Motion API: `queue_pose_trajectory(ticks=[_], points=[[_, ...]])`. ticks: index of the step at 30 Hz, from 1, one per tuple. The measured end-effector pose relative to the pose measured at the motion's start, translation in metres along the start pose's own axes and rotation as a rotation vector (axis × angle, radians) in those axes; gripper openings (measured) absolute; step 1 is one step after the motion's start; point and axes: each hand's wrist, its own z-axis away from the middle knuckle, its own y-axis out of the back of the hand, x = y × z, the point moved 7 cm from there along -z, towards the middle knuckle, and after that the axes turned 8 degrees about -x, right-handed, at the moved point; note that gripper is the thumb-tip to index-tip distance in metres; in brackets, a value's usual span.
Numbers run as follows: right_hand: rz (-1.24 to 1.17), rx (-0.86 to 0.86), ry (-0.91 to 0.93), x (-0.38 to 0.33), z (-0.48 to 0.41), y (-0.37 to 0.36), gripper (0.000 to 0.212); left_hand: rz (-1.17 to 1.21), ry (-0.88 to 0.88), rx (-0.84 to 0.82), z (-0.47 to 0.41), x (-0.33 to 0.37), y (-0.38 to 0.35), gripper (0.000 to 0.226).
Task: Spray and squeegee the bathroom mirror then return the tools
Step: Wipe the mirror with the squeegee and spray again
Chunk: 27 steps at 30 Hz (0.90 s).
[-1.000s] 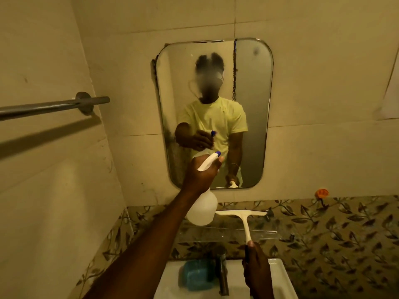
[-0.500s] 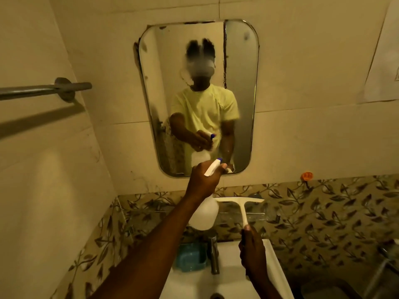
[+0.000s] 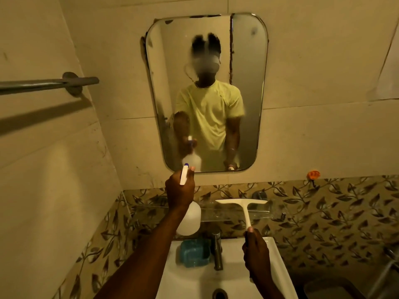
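- Left hand (image 3: 180, 192), at centre frame just below the mirror (image 3: 207, 91), is wrapped tight around the neck of the spray bottle (image 3: 189, 221), with a finger on the trigger and the blue-tipped nozzle aimed at the glass.
- Right hand (image 3: 255, 253), lower right of centre, is clamped on the bottom end of the squeegee (image 3: 243, 207) handle, holding it upright with the blade level across the top, above the sink (image 3: 278, 268).
- Mirror glass hangs on the tiled wall at upper centre; its lower half looks hazy, which may be mist or grime.
- Judged step: spraying, with the wipe not yet begun.
- Bottle appears to be thin, translucent plastic; likely light and slightly squashy, and slippery once wet, so the neck under the trigger head is the sound place to hold it.
- Squeegee looks like stiff, light plastic with a softer blade edge; the handle end suits a long reach, though a hold nearer the blade would probably press more evenly.
- Glass is rigid and fragile at its edges, so steady, flat pressure seems wiser than force.
- Tap (image 3: 217, 251) and a blue soap dish (image 3: 193, 254) sit on the sink below the bottle.
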Motion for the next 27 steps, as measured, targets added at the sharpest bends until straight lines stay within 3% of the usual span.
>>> queue_pose_trajectory(ticks=[6,9,13,16,20,27], points=[[0.012,-0.025,0.017,-0.005,0.006,-0.011,0.049,0.087,-0.078,0.087,-0.01,0.007,0.033,0.017],[0.012,-0.037,0.052,-0.02,0.011,-0.013,0.046,0.081,-0.039,0.119,-0.017,0.001,0.048,0.025],[-0.063,-0.062,0.133,-0.069,0.01,-0.022,0.039,0.158,-0.115,0.105,-0.027,0.006,0.067,0.045],[-0.124,-0.128,0.226,-0.137,0.01,-0.029,0.034,0.184,-0.188,0.111,-0.037,0.014,0.086,0.052],[-0.115,-0.194,0.566,-0.27,0.016,-0.032,0.033,0.211,-0.202,0.118,-0.05,0.021,0.101,0.052],[-0.085,-0.101,0.856,-0.466,0.006,-0.04,0.039,0.147,-0.268,0.082,-0.075,0.053,0.112,0.034]])
